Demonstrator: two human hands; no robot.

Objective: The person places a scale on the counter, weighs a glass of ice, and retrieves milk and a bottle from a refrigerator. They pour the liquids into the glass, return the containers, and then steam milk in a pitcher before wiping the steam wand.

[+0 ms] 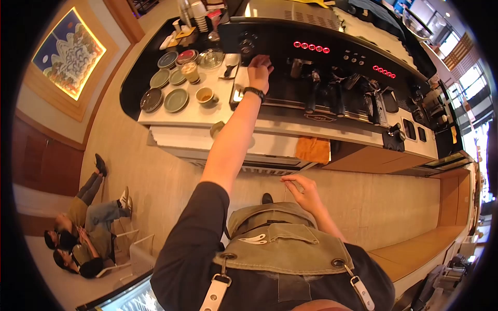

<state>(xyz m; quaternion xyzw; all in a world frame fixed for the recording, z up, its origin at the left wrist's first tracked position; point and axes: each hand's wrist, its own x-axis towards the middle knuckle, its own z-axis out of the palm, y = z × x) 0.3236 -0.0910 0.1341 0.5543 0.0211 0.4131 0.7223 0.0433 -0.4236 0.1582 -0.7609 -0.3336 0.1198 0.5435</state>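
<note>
My left hand (pixel 259 71) reaches out to the left part of the black espresso machine (pixel 280 85); its fingers are curled near the machine's front, and what they touch or hold is hidden. Low over the floor, in front of my apron (pixel 285 243), my right hand (pixel 302 191) has its thumb and forefinger brought close together, and whether something thin is between them is too small to tell. Left of my left forearm, a cup (pixel 205 96) with brown liquid stands on the white counter (pixel 155 117). A glass with a pale drink (pixel 190 72) is behind it.
Several saucers (pixel 176 100) lie at the counter's left end. Portafilters (pixel 337 98) hang from the machine. An orange cloth (pixel 313 150) drapes over the counter's front edge. Two seated people (pixel 96 228) are at the lower left. A low wooden ledge (pixel 415 256) runs along the right.
</note>
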